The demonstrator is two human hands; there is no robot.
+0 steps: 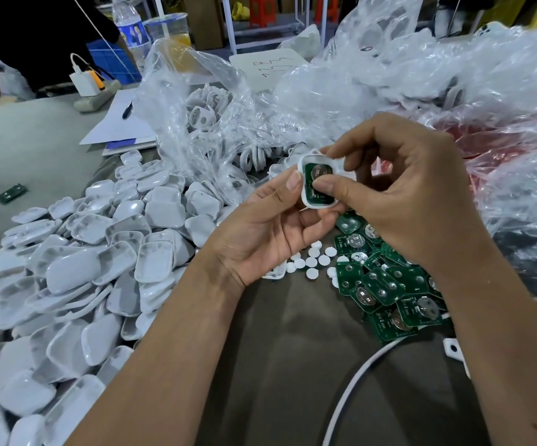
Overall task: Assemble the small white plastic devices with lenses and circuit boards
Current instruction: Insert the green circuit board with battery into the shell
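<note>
The left hand grips a white shell. The right hand pinches the green board seated in it, above the tabletop.

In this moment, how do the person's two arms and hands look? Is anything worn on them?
Both forearms are bare right to the bottom edge of the picture: no sleeves show. The left hand and the right hand have no gloves, and I see no rings, watch or wristband. The fingernails are short and unpainted.

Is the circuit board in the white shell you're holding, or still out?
In: the green circuit board lies inside the white shell, under the right hand's thumb; whether fully seated, cannot tell.
</note>
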